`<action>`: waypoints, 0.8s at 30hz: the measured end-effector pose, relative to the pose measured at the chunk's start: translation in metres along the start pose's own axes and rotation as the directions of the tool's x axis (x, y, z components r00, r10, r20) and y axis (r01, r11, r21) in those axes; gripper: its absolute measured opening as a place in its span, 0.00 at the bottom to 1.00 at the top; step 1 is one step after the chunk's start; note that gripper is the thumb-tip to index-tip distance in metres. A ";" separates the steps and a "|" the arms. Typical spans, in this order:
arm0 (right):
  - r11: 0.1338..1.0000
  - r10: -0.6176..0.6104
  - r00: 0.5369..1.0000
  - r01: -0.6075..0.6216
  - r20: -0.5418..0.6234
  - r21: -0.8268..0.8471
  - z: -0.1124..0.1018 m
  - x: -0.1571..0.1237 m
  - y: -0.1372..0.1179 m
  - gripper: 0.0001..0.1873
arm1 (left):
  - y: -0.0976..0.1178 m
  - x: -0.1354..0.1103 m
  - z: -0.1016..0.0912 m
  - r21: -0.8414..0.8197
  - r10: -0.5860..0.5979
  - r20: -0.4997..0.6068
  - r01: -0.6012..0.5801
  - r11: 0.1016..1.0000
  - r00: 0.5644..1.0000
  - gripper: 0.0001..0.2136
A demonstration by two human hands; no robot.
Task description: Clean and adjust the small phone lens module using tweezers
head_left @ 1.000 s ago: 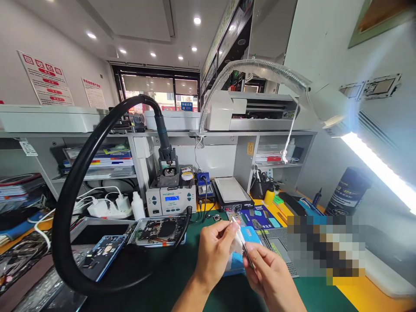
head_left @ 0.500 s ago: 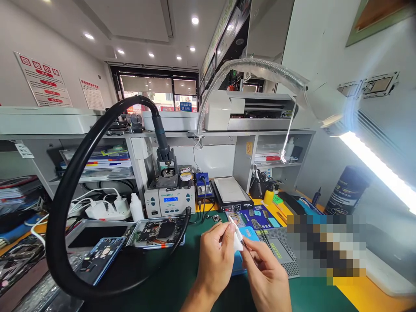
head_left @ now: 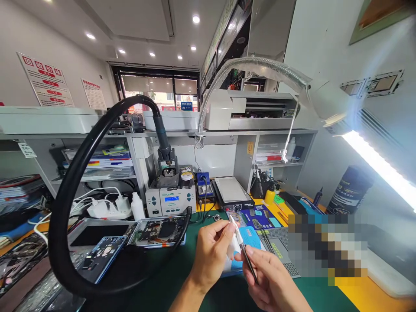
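Over the green mat, my left hand (head_left: 212,247) pinches a folded white tissue (head_left: 238,236) between thumb and fingers. The tissue is wrapped round the upper end of a slim dark tool (head_left: 248,262), whose tip is hidden. My right hand (head_left: 268,271) is closed on the tool's lower part; its exact kind does not show. A blue and white packet (head_left: 250,237) lies behind and below the hands. Dark tweezers (head_left: 265,236) rest just to its right on a grey textured pad (head_left: 286,253).
A thick black hose (head_left: 61,216) loops across the left from the hot-air station (head_left: 170,203). Opened phones and a tray with a circuit board (head_left: 162,232) lie left. A heating plate (head_left: 232,193) stands behind the hands. A bright lamp (head_left: 380,160) hangs at right.
My right hand has shifted down and to the right, and more of the dark tool shows between the hands. The left hand has tilted slightly and keeps the tissue pinched.
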State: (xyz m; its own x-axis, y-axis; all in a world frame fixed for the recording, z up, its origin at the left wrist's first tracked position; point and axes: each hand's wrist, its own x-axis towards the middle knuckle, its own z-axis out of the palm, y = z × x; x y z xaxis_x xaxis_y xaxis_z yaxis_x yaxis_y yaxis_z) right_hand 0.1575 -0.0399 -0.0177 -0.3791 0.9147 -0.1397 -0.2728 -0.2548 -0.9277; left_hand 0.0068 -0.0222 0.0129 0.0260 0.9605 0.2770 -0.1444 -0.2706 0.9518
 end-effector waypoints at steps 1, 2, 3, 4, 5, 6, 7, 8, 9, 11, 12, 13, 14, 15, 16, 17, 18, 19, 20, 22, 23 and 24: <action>0.998 0.018 1.000 -0.020 0.021 0.053 -0.003 0.000 -0.001 0.23 | 0.000 0.000 0.000 -0.013 -0.007 0.014 0.008 1.000 1.000 0.19; 0.996 0.021 0.999 -0.023 0.025 0.086 -0.005 0.000 -0.001 0.22 | 0.001 0.000 0.001 -0.018 -0.012 0.024 0.012 1.000 1.000 0.19; 0.995 0.016 1.000 -0.018 0.019 0.100 -0.006 0.000 -0.001 0.21 | 0.001 0.000 0.002 -0.013 -0.016 0.030 0.017 1.000 0.999 0.19; 0.995 0.008 1.000 -0.008 0.003 0.100 -0.006 0.001 -0.001 0.22 | 0.001 0.001 0.002 -0.002 -0.020 0.029 0.020 1.000 0.999 0.19; 0.997 -0.002 1.000 0.003 -0.017 0.083 -0.006 0.002 -0.001 0.22 | 0.000 0.001 0.003 0.015 -0.021 0.024 0.020 1.000 0.999 0.19; 0.999 -0.013 0.999 0.016 -0.046 0.051 -0.005 0.003 0.000 0.23 | -0.001 0.002 0.003 0.035 -0.017 0.014 0.017 0.999 1.000 0.19; 0.999 -0.036 0.996 0.036 -0.082 0.002 -0.003 0.004 0.001 0.24 | -0.003 0.002 0.003 0.056 -0.012 0.002 0.012 0.998 1.000 0.20; 0.996 -0.077 0.989 0.069 -0.128 -0.063 -0.002 0.004 0.001 0.25 | -0.004 0.003 0.004 0.076 -0.006 -0.010 0.007 0.997 1.000 0.20; 0.984 -0.134 0.975 0.110 -0.178 -0.140 -0.001 0.004 0.002 0.25 | -0.006 0.003 0.004 0.094 0.000 -0.021 0.002 0.996 1.000 0.20; 0.934 -0.276 0.925 0.193 -0.261 -0.301 0.002 0.005 0.003 0.25 | -0.008 0.003 0.004 0.114 0.006 -0.034 -0.002 0.993 0.999 0.20; 0.899 -0.349 0.892 0.232 -0.287 -0.371 0.002 0.004 0.004 0.23 | -0.009 0.003 0.005 0.118 0.007 -0.038 -0.002 0.993 0.999 0.20; 0.862 -0.417 0.858 0.269 -0.300 -0.429 0.003 0.004 0.005 0.22 | -0.009 0.002 0.006 0.121 0.007 -0.042 -0.002 0.993 0.999 0.20; 0.830 -0.475 0.823 0.301 -0.311 -0.470 0.004 0.005 0.007 0.20 | -0.009 0.002 0.007 0.124 0.008 -0.048 -0.002 0.992 0.999 0.19; 0.800 -0.526 0.788 0.332 -0.318 -0.500 0.004 0.005 0.009 0.19 | -0.008 0.001 0.007 0.129 0.011 -0.056 -0.003 0.992 0.998 0.19; 0.771 -0.573 0.754 0.362 -0.323 -0.524 0.005 0.006 0.011 0.18 | -0.008 0.000 0.008 0.134 0.012 -0.064 -0.004 0.991 0.998 0.20; 0.743 -0.613 0.722 0.388 -0.322 -0.545 0.005 0.006 0.013 0.17 | -0.007 0.000 0.009 0.137 0.012 -0.071 -0.002 0.991 0.997 0.20; 0.716 -0.645 0.697 0.407 -0.314 -0.566 0.005 0.007 0.016 0.16 | -0.007 -0.001 0.009 0.135 0.009 -0.077 0.002 0.991 0.997 0.20; 0.691 -0.671 0.677 0.421 -0.303 -0.588 0.005 0.008 0.018 0.15 | -0.007 -0.001 0.009 0.131 0.007 -0.081 0.004 0.991 0.997 0.20; 0.669 -0.690 0.663 0.432 -0.290 -0.605 0.005 0.010 0.020 0.14 | -0.007 -0.001 0.010 0.127 0.009 -0.084 0.002 0.992 0.996 0.20; 0.642 -0.711 0.650 0.445 -0.268 -0.624 0.005 0.012 0.022 0.13 | -0.007 0.000 0.010 0.122 0.018 -0.088 -0.007 0.992 0.996 0.20; 0.632 -0.719 0.644 0.452 -0.260 -0.630 0.005 0.013 0.022 0.12 | -0.007 0.000 0.009 0.119 0.021 -0.092 -0.010 0.993 0.996 0.20; 0.622 -0.728 0.637 0.457 -0.255 -0.635 0.006 0.014 0.022 0.12 | -0.007 0.000 0.009 0.110 0.016 -0.094 -0.006 0.994 0.995 0.20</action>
State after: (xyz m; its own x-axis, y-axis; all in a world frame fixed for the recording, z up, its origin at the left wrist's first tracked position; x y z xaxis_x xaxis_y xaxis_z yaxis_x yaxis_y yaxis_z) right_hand 0.1410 -0.0349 -0.0382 0.1824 0.8476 0.4983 0.2186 0.4592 -0.8610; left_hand 0.0165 -0.0207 0.0072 -0.0698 0.9579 0.2786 -0.0346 -0.2814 0.9590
